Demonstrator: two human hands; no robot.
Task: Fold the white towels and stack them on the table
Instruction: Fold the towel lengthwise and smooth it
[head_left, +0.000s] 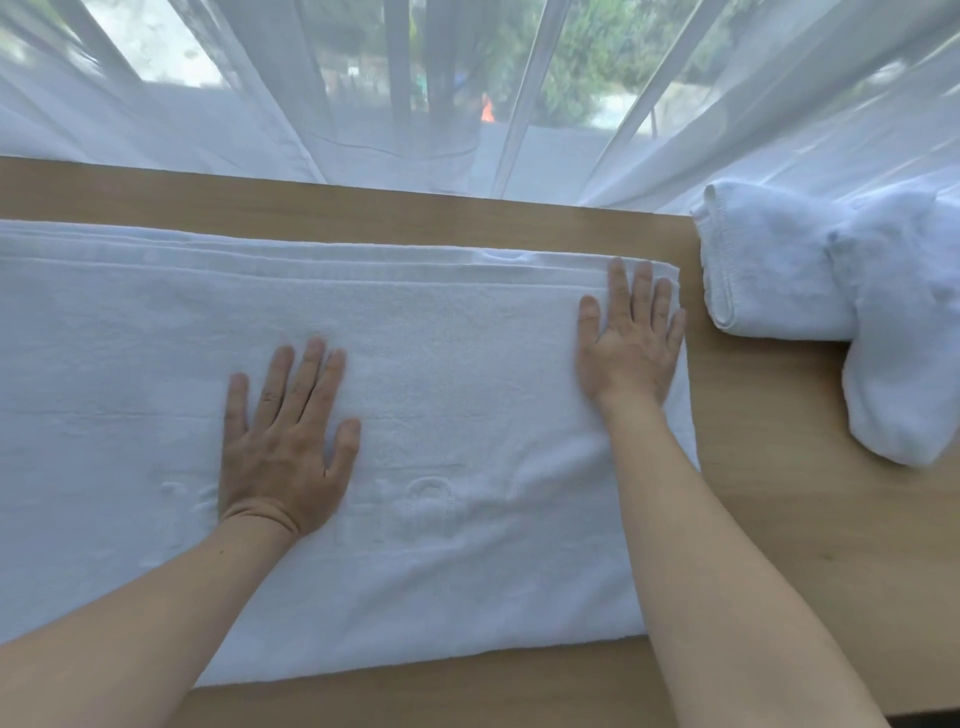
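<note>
— Head camera first: where was the towel (441, 415)?

— It lay spread across the wooden table (779, 519), already doubled lengthwise by the look of the layered edges along its far side, and it ran out of view on the left.

— And the hands?

— Both lay flat on it with fingers straight and spread, gripping nothing. The left hand (285, 441) pressed near the middle; the right hand (631, 343) pressed close to the towel's right end, fingertips by the far corner.

— So which step was that?

— Smoothing, I'd judge, between folds. The next move would likely call for pinching one end and carrying it across to the other, keeping the edges lined up.

— Anything else around?

— Two other white towels (831, 291) sat on the table to the right, apart from the spread one, loosely folded or rolled and overlapping. Behind the table hung a sheer curtain (363, 104) over a window.
</note>
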